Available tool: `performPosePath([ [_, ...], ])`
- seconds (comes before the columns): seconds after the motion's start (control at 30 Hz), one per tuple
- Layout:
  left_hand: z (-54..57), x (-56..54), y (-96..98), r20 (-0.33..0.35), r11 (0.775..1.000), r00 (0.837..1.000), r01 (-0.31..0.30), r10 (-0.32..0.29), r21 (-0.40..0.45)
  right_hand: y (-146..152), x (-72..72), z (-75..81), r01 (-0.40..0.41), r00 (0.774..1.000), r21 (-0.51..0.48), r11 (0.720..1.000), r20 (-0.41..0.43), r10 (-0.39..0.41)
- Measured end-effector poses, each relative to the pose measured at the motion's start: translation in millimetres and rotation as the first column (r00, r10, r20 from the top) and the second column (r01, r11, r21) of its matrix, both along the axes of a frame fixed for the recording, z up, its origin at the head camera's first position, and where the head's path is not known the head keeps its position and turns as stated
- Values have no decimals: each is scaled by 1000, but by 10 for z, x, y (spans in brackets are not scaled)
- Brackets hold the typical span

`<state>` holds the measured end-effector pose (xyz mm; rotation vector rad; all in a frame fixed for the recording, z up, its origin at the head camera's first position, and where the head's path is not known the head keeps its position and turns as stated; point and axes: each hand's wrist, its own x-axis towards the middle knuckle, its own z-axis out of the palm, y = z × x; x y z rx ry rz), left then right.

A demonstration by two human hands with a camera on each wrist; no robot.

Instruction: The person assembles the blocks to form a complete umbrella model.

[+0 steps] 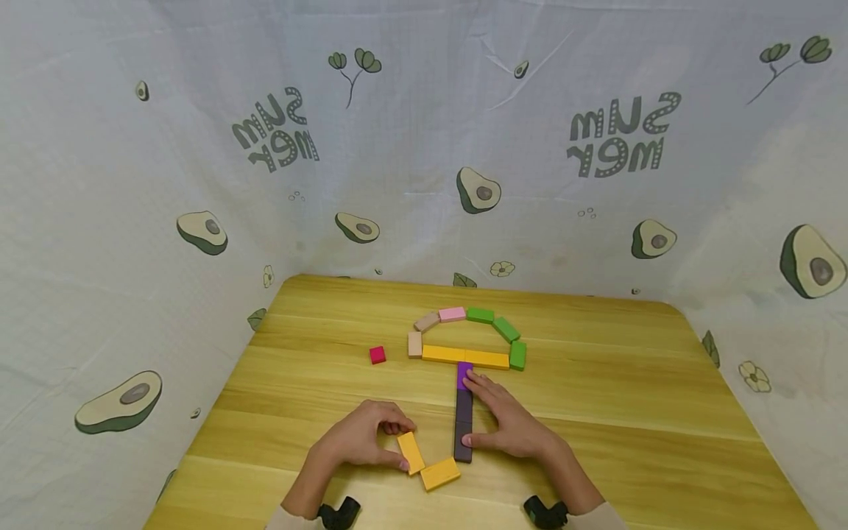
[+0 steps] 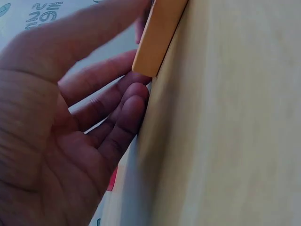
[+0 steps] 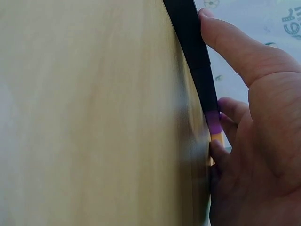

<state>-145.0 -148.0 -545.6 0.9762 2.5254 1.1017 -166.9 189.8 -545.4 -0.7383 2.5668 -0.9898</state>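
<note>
In the head view my left hand [image 1: 366,436] pinches a yellow block [image 1: 411,453] between thumb and fingers. This block lies aslant on the table, its lower end against a second yellow block [image 1: 440,474]. My right hand [image 1: 515,422] rests along a straight column. Its fingertips touch the purple block [image 1: 464,374] on top, and its thumb touches the lowest dark block [image 1: 463,442]. In the right wrist view the thumb and fingers lie extended over the dark column [image 3: 190,37]. Another dark block [image 1: 464,405] sits in the column's middle.
Two long yellow blocks [image 1: 444,354] form a bar above the column. Over it curve tan [image 1: 414,344], pink [image 1: 453,314] and green blocks [image 1: 480,315]. A red cube [image 1: 377,355] lies apart on the left. A printed cloth [image 1: 424,147] surrounds the wooden table [image 1: 629,383].
</note>
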Motion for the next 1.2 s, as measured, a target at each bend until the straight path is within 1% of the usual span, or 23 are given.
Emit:
performPosePath([
  [0.1, 25, -59, -58, -40, 999, 998, -39, 40, 13, -1, -4, 5, 1, 1000, 0, 1000, 6, -1],
  [0.17, 54, -127, -119, -80, 995, 992, -95, 97, 26, -1, -6, 2, -1, 1000, 5, 1000, 4, 1],
  [0.2, 71, -169, -153, -99, 991, 986, -131, 134, 30, -1, -7, 1, -1, 1000, 7, 1000, 3, 1],
  [0.27, 102, -257, -224, -112, 978, 972, -205, 208, 41, -2, -5, -10, -2, 1000, 8, 1000, 0, 2],
  [0.33, 124, -349, -287, -125, 962, 954, -272, 274, 30, 0, -4, -17, -4, 1000, 6, 1000, 0, 4],
  [0.37, 127, -395, -315, -130, 954, 945, -299, 299, 17, 1, -4, -18, -3, 1000, 3, 1000, 1, 3],
  [0.4, 130, -440, -338, -126, 948, 940, -318, 316, 6, 3, -4, -19, -2, 1000, 1, 1000, 2, 2],
  [0.47, 111, -528, -382, -135, 939, 933, -342, 335, -32, 7, -3, -21, 1, 1000, -4, 1000, 2, -1],
  [0.53, 74, -613, -421, -141, 931, 927, -359, 347, -72, 10, -3, -22, 1, 1000, -6, 1000, 1, -1],
  [0.63, 20, -727, -471, -135, 923, 924, -373, 359, -97, 10, -4, -25, -1, 1000, -8, 1000, -5, 1],
  [0.7, 1, -787, -495, -113, 921, 922, -380, 370, -87, 8, -8, -28, -3, 1000, -7, 1000, -9, 3],
  [0.8, -22, -850, -508, -82, 921, 920, -387, 382, -49, 8, -8, -34, -2, 1000, 1, 1000, -16, 2],
  [0.9, -34, -890, -509, -76, 917, 916, -397, 394, -27, 6, -11, -30, 0, 1000, -2, 1000, -16, 0],
  [1.0, -52, -918, -503, -96, 914, 912, -404, 400, -32, 4, -10, -20, 0, 1000, -5, 1000, -16, 0],
  [1.2, -85, -929, -496, -112, 913, 909, -407, 402, -29, 3, -10, -26, -6, 1000, 1, 1000, -15, 6],
])
